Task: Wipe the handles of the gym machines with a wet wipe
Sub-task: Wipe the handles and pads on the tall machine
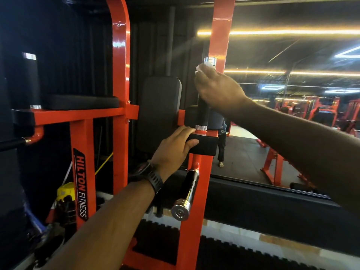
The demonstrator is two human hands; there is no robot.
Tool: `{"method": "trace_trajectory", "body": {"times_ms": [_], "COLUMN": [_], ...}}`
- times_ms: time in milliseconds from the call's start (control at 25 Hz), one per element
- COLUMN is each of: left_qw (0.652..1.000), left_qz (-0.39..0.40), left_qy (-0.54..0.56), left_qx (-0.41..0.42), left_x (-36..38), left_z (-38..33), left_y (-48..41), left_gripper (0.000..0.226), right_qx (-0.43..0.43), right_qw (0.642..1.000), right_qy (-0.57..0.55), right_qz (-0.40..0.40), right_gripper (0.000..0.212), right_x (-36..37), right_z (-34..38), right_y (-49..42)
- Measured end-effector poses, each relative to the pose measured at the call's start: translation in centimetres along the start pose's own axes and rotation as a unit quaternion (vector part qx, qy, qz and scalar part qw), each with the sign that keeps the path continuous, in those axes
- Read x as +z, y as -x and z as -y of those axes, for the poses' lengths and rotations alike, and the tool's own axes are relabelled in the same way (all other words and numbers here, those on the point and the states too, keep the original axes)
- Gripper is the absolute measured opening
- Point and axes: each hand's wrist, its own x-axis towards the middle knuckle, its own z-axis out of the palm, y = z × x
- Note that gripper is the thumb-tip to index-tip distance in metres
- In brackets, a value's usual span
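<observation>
An upright black handle (202, 114) with chrome caps stands on the right arm of a red gym machine (120, 75). My right hand (218, 88) is wrapped round its upper part, holding a white wet wipe (204, 67) against it just under the top cap. My left hand (175, 147), with a black watch on the wrist, grips the black arm pad (206, 144) below the handle's base. A second black handle (186, 193) with a chrome end sticks out toward me lower down. Another upright handle (29, 80) stands at the far left.
A black back pad (159, 112) sits between the red uprights. A wall mirror (292, 114) to the right reflects more red machines and a person's legs. A yellow object (65, 191) and cluttered gear lie low at the left. Black ribbed floor matting (233, 254) runs below.
</observation>
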Motion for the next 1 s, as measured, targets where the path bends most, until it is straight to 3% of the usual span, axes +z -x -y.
{"method": "trace_trajectory", "body": {"times_ms": [80, 120, 200, 320, 360, 400, 680, 800, 920, 1000], "left_qw": [1.0, 1.0, 1.0, 1.0, 1.0, 1.0, 0.999, 0.999, 0.998, 0.993], "left_qz": [-0.007, -0.012, -0.017, -0.011, -0.01, -0.011, -0.011, -0.014, -0.025, -0.033], "left_qy": [0.004, 0.007, 0.014, 0.001, -0.001, 0.0, 0.025, 0.031, 0.056, 0.098], "left_qx": [0.002, 0.003, -0.001, 0.0, -0.001, -0.003, -0.022, -0.03, -0.034, -0.059], "left_x": [0.1, 0.1, 0.2, 0.2, 0.2, 0.2, 0.1, 0.1, -0.1, -0.2], "left_z": [0.2, 0.3, 0.2, 0.1, 0.1, 0.1, -0.4, -0.8, -0.8, -1.1], "left_y": [-0.1, -0.1, 0.0, -0.1, -0.1, -0.1, 0.0, 0.0, -0.3, -0.3], "left_gripper": [0.045, 0.045, 0.044, 0.044, 0.044, 0.044, 0.041, 0.04, 0.038, 0.036], "right_qx": [0.097, 0.176, 0.342, 0.503, 0.521, 0.522, 0.505, 0.49, 0.44, 0.415], "right_qw": [0.969, 0.925, 0.79, 0.588, 0.542, 0.52, 0.565, 0.577, 0.636, 0.646], "right_qy": [-0.227, -0.334, -0.502, -0.618, -0.647, -0.666, -0.647, -0.646, -0.628, -0.638], "right_qz": [-0.029, -0.044, -0.084, -0.137, -0.129, -0.111, 0.079, 0.096, 0.09, 0.06], "right_gripper": [0.066, 0.07, 0.064, 0.043, 0.038, 0.035, 0.03, 0.026, 0.027, 0.026], "right_x": [0.5, 0.2, -0.1, -0.2, 0.2, 0.3, 0.5, -1.0, -3.1, -3.9], "right_z": [0.8, 2.0, 4.6, 4.7, 4.3, 4.2, 7.0, 6.7, 7.1, 7.2], "right_y": [1.9, 2.1, 1.3, -1.1, -1.2, -0.8, 3.0, 3.5, 5.4, 6.4]}}
